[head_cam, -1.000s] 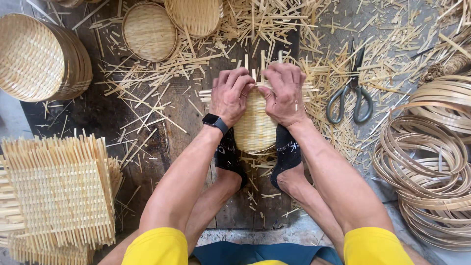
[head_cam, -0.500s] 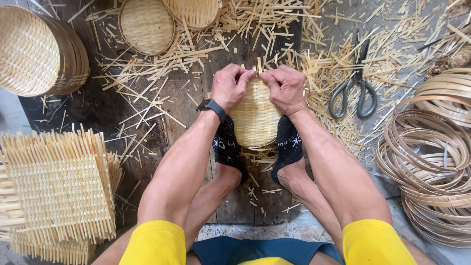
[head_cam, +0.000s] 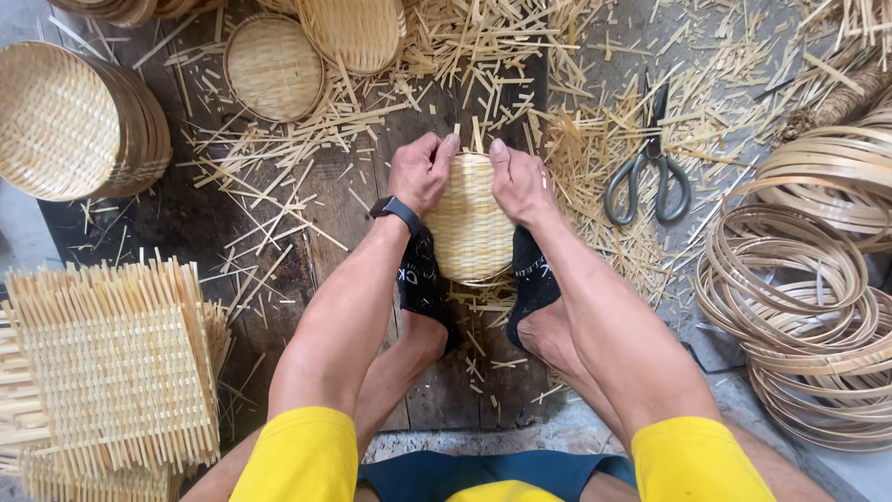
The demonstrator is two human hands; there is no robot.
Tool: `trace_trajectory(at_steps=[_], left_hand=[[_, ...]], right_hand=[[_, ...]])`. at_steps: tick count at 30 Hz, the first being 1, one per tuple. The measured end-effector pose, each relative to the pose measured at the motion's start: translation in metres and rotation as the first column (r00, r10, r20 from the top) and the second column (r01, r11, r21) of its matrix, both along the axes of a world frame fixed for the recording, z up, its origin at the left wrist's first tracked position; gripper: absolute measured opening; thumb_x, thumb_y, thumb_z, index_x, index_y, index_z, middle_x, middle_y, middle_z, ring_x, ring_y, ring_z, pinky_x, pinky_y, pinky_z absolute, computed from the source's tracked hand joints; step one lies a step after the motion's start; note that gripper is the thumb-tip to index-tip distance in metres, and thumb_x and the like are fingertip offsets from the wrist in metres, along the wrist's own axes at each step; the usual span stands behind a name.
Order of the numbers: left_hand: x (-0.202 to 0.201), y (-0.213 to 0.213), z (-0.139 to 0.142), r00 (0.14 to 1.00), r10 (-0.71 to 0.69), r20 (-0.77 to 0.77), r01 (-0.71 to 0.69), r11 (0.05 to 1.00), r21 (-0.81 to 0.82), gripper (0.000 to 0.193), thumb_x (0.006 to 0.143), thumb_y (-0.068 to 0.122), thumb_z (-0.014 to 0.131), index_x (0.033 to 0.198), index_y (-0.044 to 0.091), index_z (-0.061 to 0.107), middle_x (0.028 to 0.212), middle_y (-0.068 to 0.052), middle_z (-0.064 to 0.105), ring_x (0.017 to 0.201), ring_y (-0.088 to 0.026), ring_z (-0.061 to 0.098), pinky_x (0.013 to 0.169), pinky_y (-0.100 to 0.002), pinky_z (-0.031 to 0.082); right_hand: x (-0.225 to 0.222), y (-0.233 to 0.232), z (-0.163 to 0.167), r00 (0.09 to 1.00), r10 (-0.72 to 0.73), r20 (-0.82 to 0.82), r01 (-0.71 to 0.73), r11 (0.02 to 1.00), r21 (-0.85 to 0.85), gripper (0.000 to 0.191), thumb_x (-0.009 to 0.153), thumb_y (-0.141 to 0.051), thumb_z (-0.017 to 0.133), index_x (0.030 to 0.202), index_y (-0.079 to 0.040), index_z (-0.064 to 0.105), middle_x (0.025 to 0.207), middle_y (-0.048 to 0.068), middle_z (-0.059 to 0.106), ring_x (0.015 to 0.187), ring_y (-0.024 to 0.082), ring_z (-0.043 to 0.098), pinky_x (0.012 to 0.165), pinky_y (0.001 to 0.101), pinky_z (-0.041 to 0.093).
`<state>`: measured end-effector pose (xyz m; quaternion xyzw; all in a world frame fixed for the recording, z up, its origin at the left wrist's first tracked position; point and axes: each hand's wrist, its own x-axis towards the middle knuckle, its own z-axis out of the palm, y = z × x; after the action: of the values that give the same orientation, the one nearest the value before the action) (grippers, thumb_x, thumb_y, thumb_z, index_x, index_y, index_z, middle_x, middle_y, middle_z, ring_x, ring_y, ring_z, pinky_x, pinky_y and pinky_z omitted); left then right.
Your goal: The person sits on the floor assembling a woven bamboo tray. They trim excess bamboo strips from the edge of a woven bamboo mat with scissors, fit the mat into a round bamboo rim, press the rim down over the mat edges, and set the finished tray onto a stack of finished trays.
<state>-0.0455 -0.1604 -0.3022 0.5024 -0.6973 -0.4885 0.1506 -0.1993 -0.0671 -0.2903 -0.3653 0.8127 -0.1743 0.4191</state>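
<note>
Left hand (head_cam: 423, 172): closed on the upper left rim of the small woven basket (head_cam: 469, 218), thumb tip pressed at the top edge
Right hand (head_cam: 520, 181): closed on the upper right rim of the same basket, thumb close beside the left thumb
Basket position: centre of the dark wooden board (head_cam: 232, 232), held between both hands and wedged between two feet in black socks (head_cam: 423, 284)
Basket contents: turned with the woven side up, inside hidden
Edges: a few strip ends stand up past the top rim, between the thumbs
Open room: bare board to the left of the left forearm; narrow strip of board below the feet
Clutter: bamboo offcuts (head_cam: 465, 56) strewn thick above and to the right of the hands
Scissors (head_cam: 650, 167): lying in the offcuts, right of the right hand, apart from it
Hoops (head_cam: 799, 307): coiled bamboo rings piled at the far right
Woven mats (head_cam: 116, 367): square stack at lower left, fringed edges sticking out
Finished baskets (head_cam: 70, 121): nested stack tipped on edge at upper left; more (head_cam: 274, 65) along the top, nothing seen inside them
</note>
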Motion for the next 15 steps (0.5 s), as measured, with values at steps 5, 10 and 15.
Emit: trace_trajectory(at_steps=[5, 10, 15], left_hand=[[-0.009, -0.003, 0.01, 1.0, 0.003, 0.018, -0.004, 0.998, 0.061, 0.048, 0.101, 0.047, 0.063, 0.085, 0.003, 0.069, 0.065, -0.016, 0.062, 0.06, -0.023, 0.053, 0.06, -0.037, 0.047], [-0.006, 0.001, 0.039, 0.977, -0.208, 0.041, 0.205, 0.976, 0.072, 0.061, 0.069, 0.054, 0.089, 0.099, 0.006, 0.066, 0.089, -0.008, 0.072, 0.081, -0.019, 0.069, 0.073, -0.03, 0.052], [-0.006, 0.014, 0.086, 0.962, -0.255, -0.097, 0.268, 0.95, 0.158, 0.068, 0.05, 0.042, 0.101, 0.096, 0.008, 0.064, 0.092, -0.007, 0.073, 0.084, -0.016, 0.069, 0.075, -0.03, 0.057]], right_hand=[[-0.003, -0.011, 0.024, 0.998, 0.001, -0.055, 0.005, 0.995, 0.097, 0.067, 0.107, -0.047, 0.025, 0.1, 0.001, 0.072, 0.101, 0.03, 0.071, 0.097, 0.047, 0.067, 0.093, 0.0516, 0.051], [0.006, -0.002, 0.036, 0.998, 0.042, -0.053, -0.039, 0.997, 0.072, 0.07, 0.108, -0.051, 0.02, 0.106, -0.001, 0.068, 0.111, 0.027, 0.068, 0.107, 0.043, 0.064, 0.097, 0.0494, 0.05], [-0.052, 0.026, 0.084, 0.99, -0.115, -0.085, 0.054, 0.849, -0.525, 0.075, 0.109, -0.06, 0.013, 0.112, -0.003, 0.062, 0.111, 0.016, 0.062, 0.109, 0.028, 0.06, 0.104, 0.0392, 0.045]])
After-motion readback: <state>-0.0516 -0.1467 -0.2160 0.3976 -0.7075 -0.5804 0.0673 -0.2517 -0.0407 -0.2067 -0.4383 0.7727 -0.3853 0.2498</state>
